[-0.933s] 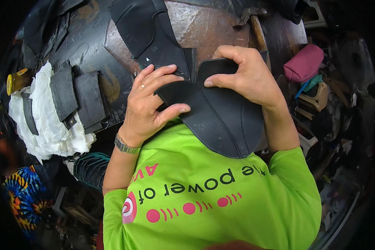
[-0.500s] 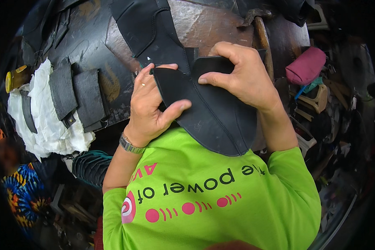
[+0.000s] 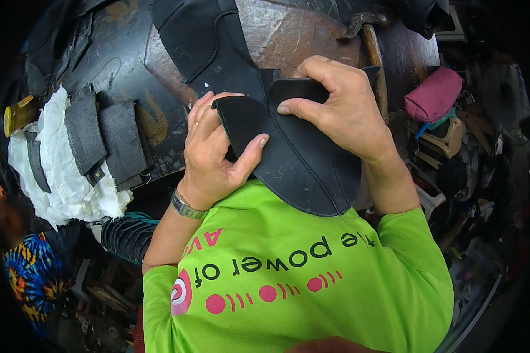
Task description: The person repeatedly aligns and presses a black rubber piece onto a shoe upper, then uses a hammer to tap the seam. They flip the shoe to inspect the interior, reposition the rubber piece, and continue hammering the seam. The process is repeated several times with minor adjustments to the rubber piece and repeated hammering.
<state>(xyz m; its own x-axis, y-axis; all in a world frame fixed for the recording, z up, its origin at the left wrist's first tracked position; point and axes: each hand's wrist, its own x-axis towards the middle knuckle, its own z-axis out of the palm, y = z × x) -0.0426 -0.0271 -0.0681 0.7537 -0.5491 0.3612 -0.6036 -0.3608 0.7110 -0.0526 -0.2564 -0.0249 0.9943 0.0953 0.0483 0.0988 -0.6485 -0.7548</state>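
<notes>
Fingers [image 3: 323, 70] bent, right hand [image 3: 352, 112] pinches the black piece [image 3: 294, 167].

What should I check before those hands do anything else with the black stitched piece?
1. Right hand holding the black stitched piece: ok, at its upper part.
2. Left hand gripping tightly: cannot tell; it is at the left flap.
3. Middle seam in sight: ok, much of it shows.
4. Piece's underside: cannot tell, it faces away.
5. Pink pouch apart from the hands: ok, off to the right.
</notes>
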